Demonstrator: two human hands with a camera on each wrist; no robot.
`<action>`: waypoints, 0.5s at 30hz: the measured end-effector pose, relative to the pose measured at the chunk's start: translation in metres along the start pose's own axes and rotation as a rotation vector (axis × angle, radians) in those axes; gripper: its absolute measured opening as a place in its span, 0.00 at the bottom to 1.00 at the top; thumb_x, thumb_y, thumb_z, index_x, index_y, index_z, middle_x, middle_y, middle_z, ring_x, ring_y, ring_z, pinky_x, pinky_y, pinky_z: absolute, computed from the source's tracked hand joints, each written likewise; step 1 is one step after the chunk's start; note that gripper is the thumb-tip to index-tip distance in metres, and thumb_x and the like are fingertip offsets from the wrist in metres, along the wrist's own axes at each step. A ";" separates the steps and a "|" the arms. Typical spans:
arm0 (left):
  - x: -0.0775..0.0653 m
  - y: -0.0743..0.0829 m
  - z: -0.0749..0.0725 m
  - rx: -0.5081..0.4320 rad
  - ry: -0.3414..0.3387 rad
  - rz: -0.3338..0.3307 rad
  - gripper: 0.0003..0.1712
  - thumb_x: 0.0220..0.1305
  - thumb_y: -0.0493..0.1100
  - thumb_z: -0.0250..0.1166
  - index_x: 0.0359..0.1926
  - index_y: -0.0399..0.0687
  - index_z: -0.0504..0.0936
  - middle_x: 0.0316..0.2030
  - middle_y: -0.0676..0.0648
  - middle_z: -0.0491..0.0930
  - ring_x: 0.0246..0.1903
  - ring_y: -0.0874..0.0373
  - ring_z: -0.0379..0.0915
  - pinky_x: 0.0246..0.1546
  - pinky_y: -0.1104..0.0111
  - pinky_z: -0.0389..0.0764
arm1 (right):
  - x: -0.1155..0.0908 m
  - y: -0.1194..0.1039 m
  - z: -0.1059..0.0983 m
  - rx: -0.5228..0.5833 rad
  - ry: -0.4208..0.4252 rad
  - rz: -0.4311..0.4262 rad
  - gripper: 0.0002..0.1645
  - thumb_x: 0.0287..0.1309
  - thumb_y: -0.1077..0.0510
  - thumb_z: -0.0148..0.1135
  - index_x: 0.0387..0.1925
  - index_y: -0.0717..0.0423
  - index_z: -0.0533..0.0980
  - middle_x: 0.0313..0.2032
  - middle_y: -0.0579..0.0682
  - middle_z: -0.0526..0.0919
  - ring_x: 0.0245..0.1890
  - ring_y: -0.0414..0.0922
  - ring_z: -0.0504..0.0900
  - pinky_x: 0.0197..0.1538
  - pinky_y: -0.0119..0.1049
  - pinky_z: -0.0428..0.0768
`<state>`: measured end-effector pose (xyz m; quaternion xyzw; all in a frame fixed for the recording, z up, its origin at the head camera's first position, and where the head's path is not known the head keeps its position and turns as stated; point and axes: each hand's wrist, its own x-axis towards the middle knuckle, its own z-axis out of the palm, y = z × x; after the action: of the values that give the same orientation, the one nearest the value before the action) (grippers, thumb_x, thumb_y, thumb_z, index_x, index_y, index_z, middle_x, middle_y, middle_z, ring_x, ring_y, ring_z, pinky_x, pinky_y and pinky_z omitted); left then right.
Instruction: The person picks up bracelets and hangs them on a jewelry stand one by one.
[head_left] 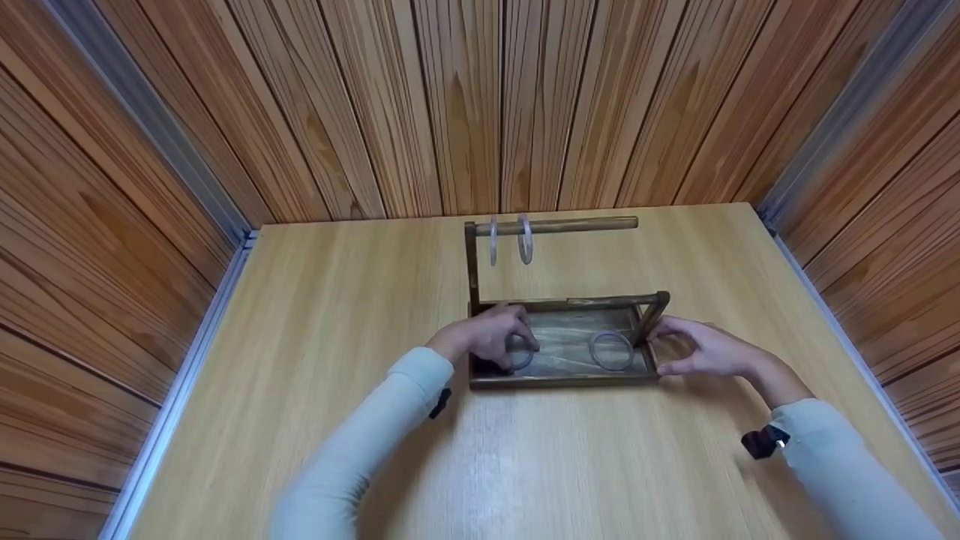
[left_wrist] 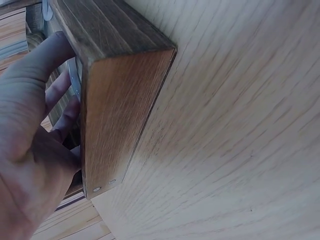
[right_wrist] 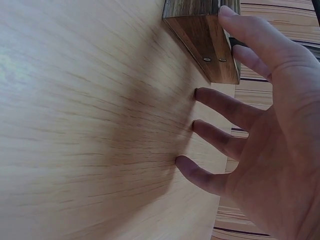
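Note:
A dark wooden stand point(head_left: 570, 381) has a shallow tray at its base and a raised bar point(head_left: 585, 224) along the back. Inside the tray's left end, my left hand point(head_left: 495, 337) pinches a pale bangle point(head_left: 523, 365); the left wrist view shows part of this ring between thumb and fingers, behind the end wall. Another bangle point(head_left: 612, 351) lies flat at the tray's right side. Two bangles hang on the bar, a thin one point(head_left: 493, 241) and a wider one point(head_left: 526, 240). My right hand point(head_left: 712, 349) touches the tray's right end with thumb and index finger, its other fingertips point(right_wrist: 186, 162) on the table.
The stand sits on a light wooden table point(head_left: 360, 300). A short post point(head_left: 651, 319) rises at the tray's right end. Wood-plank walls point(head_left: 457, 105) and metal edging point(head_left: 180, 397) enclose the table. A small black wrist device point(head_left: 763, 442) sits at the right sleeve.

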<state>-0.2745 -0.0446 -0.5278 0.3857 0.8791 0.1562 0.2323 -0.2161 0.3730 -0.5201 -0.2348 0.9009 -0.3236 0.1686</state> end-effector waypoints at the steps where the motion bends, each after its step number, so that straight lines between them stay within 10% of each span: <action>1: 0.000 0.001 0.000 -0.003 -0.002 -0.007 0.31 0.64 0.39 0.82 0.68 0.59 0.90 0.76 0.42 0.74 0.78 0.42 0.67 0.83 0.48 0.73 | 0.000 0.000 0.000 0.006 -0.001 0.001 0.39 0.67 0.51 0.81 0.74 0.55 0.76 0.72 0.60 0.84 0.79 0.70 0.74 0.81 0.79 0.65; 15: -0.007 0.013 -0.016 -0.012 0.038 -0.009 0.29 0.61 0.41 0.85 0.64 0.57 0.92 0.74 0.41 0.76 0.71 0.41 0.70 0.71 0.48 0.82 | 0.000 0.000 0.000 0.002 -0.011 0.038 0.41 0.67 0.48 0.81 0.75 0.58 0.75 0.73 0.63 0.82 0.81 0.72 0.72 0.80 0.82 0.64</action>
<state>-0.2710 -0.0430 -0.5062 0.3770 0.8843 0.1679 0.2186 -0.2168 0.3734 -0.5201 -0.2194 0.9040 -0.3199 0.1799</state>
